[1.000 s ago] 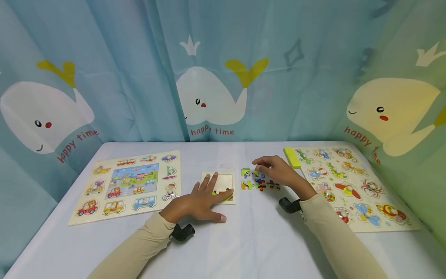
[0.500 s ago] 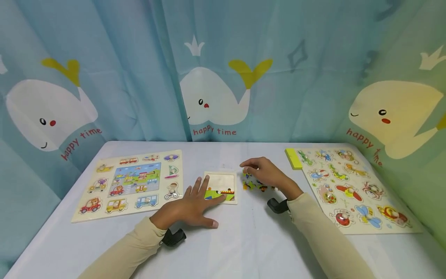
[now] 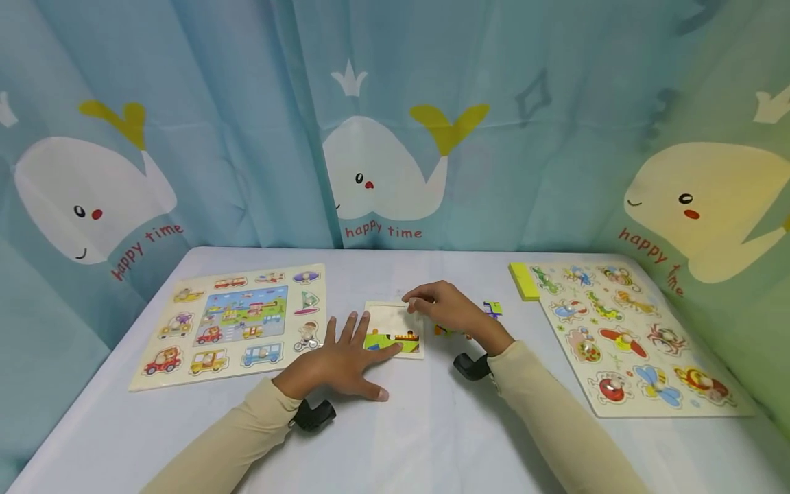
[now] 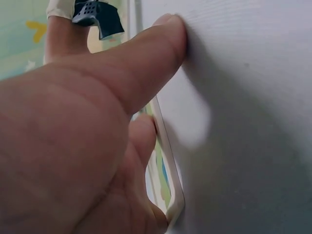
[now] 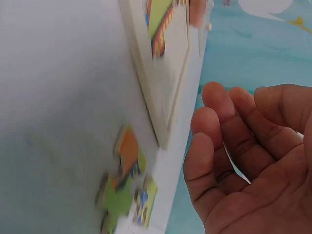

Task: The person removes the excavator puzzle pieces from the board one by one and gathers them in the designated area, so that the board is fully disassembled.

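A small square wooden puzzle tray [image 3: 386, 315] lies mid-table, its lower part filled with green picture pieces [image 3: 395, 339]. My left hand [image 3: 345, 358] rests on its left and lower side, fingers spread, index finger across the filled pieces and thumb on the tabletop. My right hand [image 3: 453, 307] hovers over the tray's right edge, fingers loosely bent. No piece shows between the fingers of the right hand [image 5: 239, 141] in the right wrist view. Loose jigsaw pieces [image 5: 122, 195] lie right of the tray, partly hidden by that hand in the head view; one piece [image 3: 492, 309] shows beyond the wrist.
A vehicle puzzle board [image 3: 241, 315] lies at the left of the table. At the right is an insect puzzle board [image 3: 623, 336], with a yellow block [image 3: 524, 282] at its upper left corner. A blue whale-print curtain [image 3: 259, 137] hangs behind the table.
My right hand has moved left from above the loose pieces to the tray's edge. The left hand has slid slightly left on the tray, uncovering more of the green pieces.
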Demonstrator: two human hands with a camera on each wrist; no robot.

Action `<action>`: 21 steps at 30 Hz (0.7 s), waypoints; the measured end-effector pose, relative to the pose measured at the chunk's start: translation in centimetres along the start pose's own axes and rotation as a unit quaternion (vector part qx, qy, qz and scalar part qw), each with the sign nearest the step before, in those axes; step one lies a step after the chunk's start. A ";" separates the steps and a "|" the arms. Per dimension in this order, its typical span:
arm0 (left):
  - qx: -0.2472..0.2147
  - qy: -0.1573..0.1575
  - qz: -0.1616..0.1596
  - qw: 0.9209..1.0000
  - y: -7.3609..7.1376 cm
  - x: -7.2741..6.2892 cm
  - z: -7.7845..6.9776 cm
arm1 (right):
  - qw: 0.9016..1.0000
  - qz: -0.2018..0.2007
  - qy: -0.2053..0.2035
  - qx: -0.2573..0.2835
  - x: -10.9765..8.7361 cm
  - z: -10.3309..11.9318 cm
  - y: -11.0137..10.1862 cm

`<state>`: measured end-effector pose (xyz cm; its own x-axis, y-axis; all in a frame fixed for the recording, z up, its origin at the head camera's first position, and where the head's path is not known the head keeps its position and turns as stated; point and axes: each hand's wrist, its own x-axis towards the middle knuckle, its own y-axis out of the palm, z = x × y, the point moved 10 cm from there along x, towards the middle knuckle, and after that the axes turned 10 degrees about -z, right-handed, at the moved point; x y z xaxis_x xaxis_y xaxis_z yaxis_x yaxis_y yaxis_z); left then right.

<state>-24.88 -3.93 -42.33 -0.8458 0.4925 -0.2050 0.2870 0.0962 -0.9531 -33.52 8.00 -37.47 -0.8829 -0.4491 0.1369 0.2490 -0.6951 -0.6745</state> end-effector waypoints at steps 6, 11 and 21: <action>-0.012 -0.009 0.004 1.000 -0.2 0.4 -0.2 | 1.000 0.012 -0.015 0.023 0.3 0.9 1.2; -0.043 -0.001 0.006 0.999 -0.2 0.4 -0.4 | 0.999 0.028 -0.011 0.037 0.6 1.0 2.5; -0.031 0.033 0.039 0.998 0.0 0.1 0.0 | 0.997 0.053 0.032 0.041 0.6 0.8 4.0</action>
<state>-24.96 -3.93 -42.40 -0.7895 0.5557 -0.2606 0.3796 0.1085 -0.9188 -32.72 4.51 -39.54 -0.8726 -0.4881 0.0191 0.3724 -0.6901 -0.6206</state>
